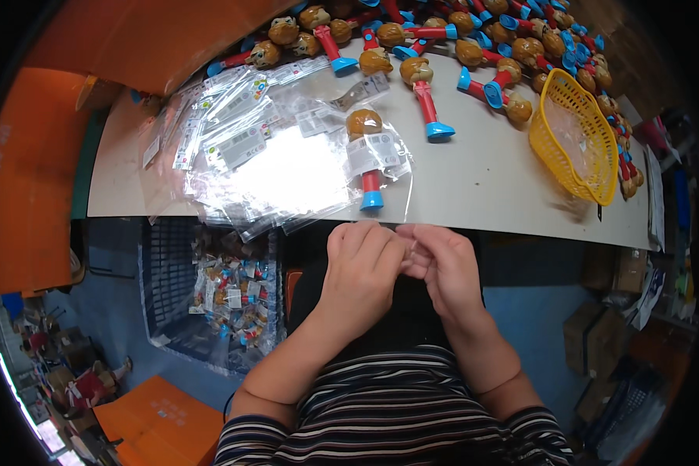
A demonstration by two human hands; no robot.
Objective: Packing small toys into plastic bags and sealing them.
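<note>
At the table's near edge my left hand (363,260) and my right hand (445,264) meet, fingers curled and closed. Both are on the near end of a clear plastic bag (398,190); the exact grip is partly hidden by the fingers. Inside the bag lies a toy candy dispenser (371,182) with a brown head, red stem and blue foot, its head pointing away from me. A white printed label (373,154) covers its middle. To the left, a pile of flat clear bags (241,147) with labels reflects bright light. Another dispenser (423,97) lies loose beyond the bag.
Many loose dispensers (528,50) are heaped along the far side. A yellow plastic basket (547,144) holding clear plastic stands at the right. Below the table at left is a dark blue crate (159,272) with bagged dispensers. Orange boards (159,419) flank the left side.
</note>
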